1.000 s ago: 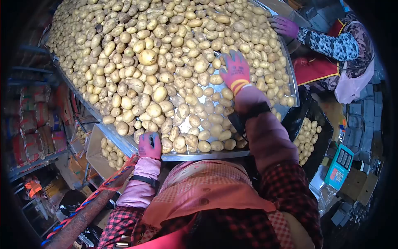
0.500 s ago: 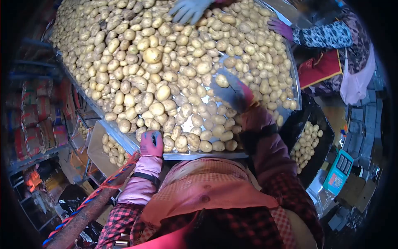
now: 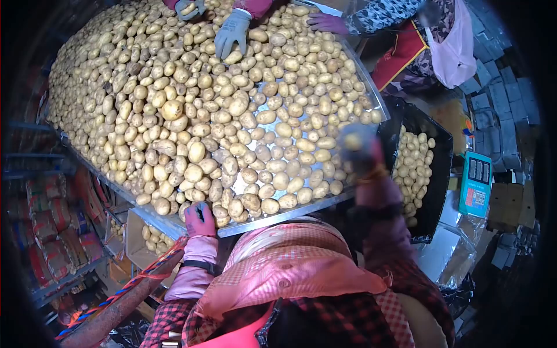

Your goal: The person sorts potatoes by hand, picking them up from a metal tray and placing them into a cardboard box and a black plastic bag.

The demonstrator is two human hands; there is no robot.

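Note:
Potatoes (image 3: 196, 152) cover a metal-edged sorting table (image 3: 272, 221) in front of me. At its near edge my left hand (image 3: 199, 219), in a pink and dark glove, is closed on the rim beside the nearest potatoes. My right hand (image 3: 364, 152), gloved and smeared by motion, is off the table's right edge, close to a black-lined box (image 3: 438, 174). A blurred yellowish potato (image 3: 353, 141) shows in its fingers. The box holds several potatoes (image 3: 413, 168).
Across the table are a co-worker's grey-gloved hand (image 3: 232, 36) and another person's purple-gloved hand (image 3: 328, 23). A teal scale (image 3: 477, 184) stands right of the box. At the left are a carton (image 3: 139, 238) with potatoes and a roped pole (image 3: 125, 298).
My right hand has moved right with the potato, from over the table to beside the box. My view has turned to the right. The left hand stays at the rim.

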